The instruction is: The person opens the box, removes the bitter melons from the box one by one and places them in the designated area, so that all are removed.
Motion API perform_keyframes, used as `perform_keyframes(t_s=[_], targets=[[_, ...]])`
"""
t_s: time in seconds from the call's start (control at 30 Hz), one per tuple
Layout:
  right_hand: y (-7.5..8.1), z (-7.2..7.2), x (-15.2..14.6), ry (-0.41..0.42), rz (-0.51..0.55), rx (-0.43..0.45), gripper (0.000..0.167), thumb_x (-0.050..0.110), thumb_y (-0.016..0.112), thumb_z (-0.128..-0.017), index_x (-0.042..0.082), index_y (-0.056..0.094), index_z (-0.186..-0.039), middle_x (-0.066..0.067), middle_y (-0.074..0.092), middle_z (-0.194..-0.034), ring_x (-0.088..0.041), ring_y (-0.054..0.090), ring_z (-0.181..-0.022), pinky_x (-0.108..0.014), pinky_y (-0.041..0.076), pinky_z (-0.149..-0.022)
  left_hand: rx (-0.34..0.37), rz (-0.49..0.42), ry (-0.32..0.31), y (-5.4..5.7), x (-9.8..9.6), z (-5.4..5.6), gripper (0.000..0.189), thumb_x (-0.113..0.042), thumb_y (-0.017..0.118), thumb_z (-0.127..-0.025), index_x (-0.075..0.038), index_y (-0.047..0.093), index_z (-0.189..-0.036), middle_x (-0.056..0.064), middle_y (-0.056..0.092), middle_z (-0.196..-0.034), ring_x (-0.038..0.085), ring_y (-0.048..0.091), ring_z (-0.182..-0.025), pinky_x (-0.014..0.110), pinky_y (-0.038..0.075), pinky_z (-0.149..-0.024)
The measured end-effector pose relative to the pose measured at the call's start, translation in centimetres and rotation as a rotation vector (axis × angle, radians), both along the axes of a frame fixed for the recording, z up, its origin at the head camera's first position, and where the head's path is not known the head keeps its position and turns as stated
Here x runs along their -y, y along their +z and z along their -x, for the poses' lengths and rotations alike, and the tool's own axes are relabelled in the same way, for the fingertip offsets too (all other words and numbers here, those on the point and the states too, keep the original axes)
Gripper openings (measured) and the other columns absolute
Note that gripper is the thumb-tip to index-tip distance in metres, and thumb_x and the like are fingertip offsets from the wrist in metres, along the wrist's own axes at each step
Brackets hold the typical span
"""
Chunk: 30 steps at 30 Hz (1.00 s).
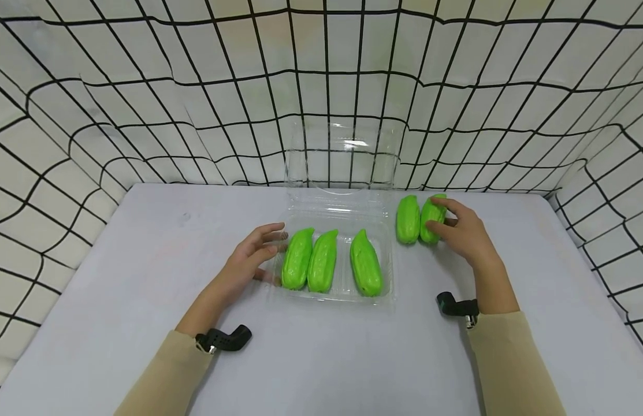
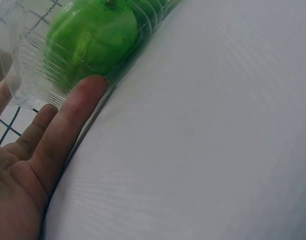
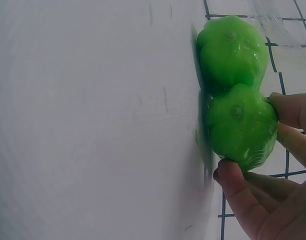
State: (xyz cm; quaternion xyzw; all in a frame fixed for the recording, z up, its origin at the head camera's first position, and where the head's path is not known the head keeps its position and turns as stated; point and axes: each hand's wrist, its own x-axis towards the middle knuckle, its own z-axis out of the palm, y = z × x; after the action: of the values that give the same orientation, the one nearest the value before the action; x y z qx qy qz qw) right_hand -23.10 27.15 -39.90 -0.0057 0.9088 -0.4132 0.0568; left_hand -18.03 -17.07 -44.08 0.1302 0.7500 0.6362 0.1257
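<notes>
A clear plastic clamshell box (image 1: 342, 292) stands with its lid (image 1: 347, 151) raised at the back. In it lie three long, glossy green vegetables with pointed tips, two side by side on the left and one vegetable (image 1: 365, 263) further right. My left hand (image 1: 248, 254) touches the box's left side with fingers fairly straight; in the left wrist view a fingertip (image 2: 95, 85) rests against the clear wall. Right of the box, my right hand (image 1: 464, 231) pinches a green vegetable (image 3: 243, 125) between thumb and fingers. Another green vegetable (image 3: 232, 52) lies against it on the table.
A white table (image 1: 321, 352) carries everything. Black wire grid (image 1: 326, 75) with white behind it rises along the back and both sides. Black wrist straps (image 1: 227, 339) sit at both wrists, beyond tan sleeves.
</notes>
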Motion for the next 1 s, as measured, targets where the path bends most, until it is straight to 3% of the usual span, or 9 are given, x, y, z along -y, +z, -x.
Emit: perform_keyframes(t_s=[0.4, 0.63, 0.83, 1.0], targets=[[0.6, 0.4, 0.5, 0.022, -0.026, 0.034, 0.059, 0.038, 0.060, -0.098, 0.020, 0.042, -0.152, -0.018, 0.032, -0.160, -0.046, 0.039, -0.140, -0.061, 0.047, -0.102, -0.002, -0.006, 0.008, 0.5, 0.3, 0.5, 0.048, -0.024, 0.046, -0.106, -0.019, 0.037, -0.152, 0.012, 0.043, -0.151, 0.038, 0.045, -0.137, 0.047, 0.062, -0.066], [0.7, -0.3, 0.3, 0.017, -0.085, 0.041, 0.061, 0.041, 0.057, -0.099, 0.019, 0.040, -0.153, -0.021, 0.029, -0.160, -0.052, 0.028, -0.143, -0.071, 0.037, -0.105, 0.019, -0.023, -0.016, 0.2, -0.2, 0.6, 0.049, -0.024, 0.047, -0.106, -0.016, 0.036, -0.152, 0.014, 0.042, -0.152, 0.040, 0.044, -0.137, 0.047, 0.062, -0.067], [1.3, -0.7, 0.8, 0.003, -0.119, -0.062, 0.058, 0.039, 0.057, -0.099, 0.018, 0.043, -0.152, -0.021, 0.028, -0.161, -0.051, 0.021, -0.146, -0.077, 0.028, -0.106, 0.020, -0.024, -0.005, 0.0, -0.1, 0.2, 0.048, -0.024, 0.048, -0.105, -0.017, 0.037, -0.152, 0.014, 0.043, -0.152, 0.039, 0.044, -0.137, 0.047, 0.062, -0.067], [3.1, -1.5, 2.4, 0.009, -0.079, -0.208, 0.053, 0.032, 0.061, -0.098, 0.016, 0.049, -0.147, -0.019, 0.029, -0.161, -0.044, 0.023, -0.148, -0.072, 0.030, -0.109, 0.023, -0.024, 0.005, 0.0, 0.2, 0.0, 0.048, -0.023, 0.048, -0.105, -0.018, 0.037, -0.152, 0.014, 0.043, -0.152, 0.040, 0.044, -0.137, 0.046, 0.062, -0.067]])
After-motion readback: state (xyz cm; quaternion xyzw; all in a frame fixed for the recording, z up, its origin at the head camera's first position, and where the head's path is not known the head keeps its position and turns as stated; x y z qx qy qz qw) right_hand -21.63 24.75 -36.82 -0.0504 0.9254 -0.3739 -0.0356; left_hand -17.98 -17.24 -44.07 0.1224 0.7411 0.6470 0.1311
